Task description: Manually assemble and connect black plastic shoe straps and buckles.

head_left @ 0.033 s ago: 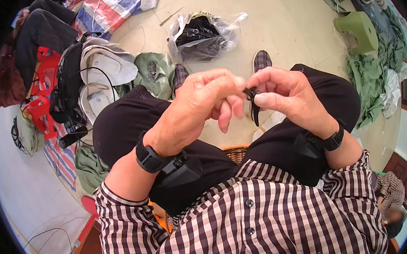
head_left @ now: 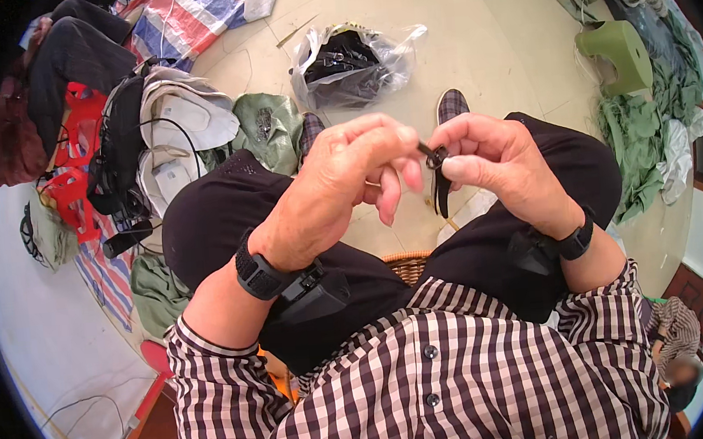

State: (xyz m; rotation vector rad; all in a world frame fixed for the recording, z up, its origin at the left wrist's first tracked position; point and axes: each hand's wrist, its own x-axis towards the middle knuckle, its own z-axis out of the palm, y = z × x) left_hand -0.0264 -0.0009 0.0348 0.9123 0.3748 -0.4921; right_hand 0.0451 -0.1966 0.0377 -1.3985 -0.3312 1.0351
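Over my lap, both hands meet at a small black strap [head_left: 442, 196] with what looks like a dark buckle [head_left: 437, 158] at its upper part. My right hand [head_left: 499, 158] pinches the buckle between thumb and fingertips, and the strap's tapered tail hangs below. From the left, my left hand [head_left: 340, 175] holds the strap's short upper end between thumb and forefinger; its other fingers are loosely curled. Just where the left fingertips grip is partly hidden. Beyond the hands, a clear plastic bag [head_left: 398, 61] on the floor contains black straps [head_left: 343, 55] with shiny metal parts.
To the left lie pale bag-like pieces [head_left: 186, 113], green cloth [head_left: 270, 131] and a red plastic stool-like object [head_left: 80, 129]. A green stool [head_left: 618, 56] and green netting [head_left: 634, 143] are at right. Between my thighs shows a wicker rim [head_left: 407, 265].
My left fingertips have shifted slightly, and a short dark end of the strap now shows between the two hands. My right hand keeps nearly the same place.
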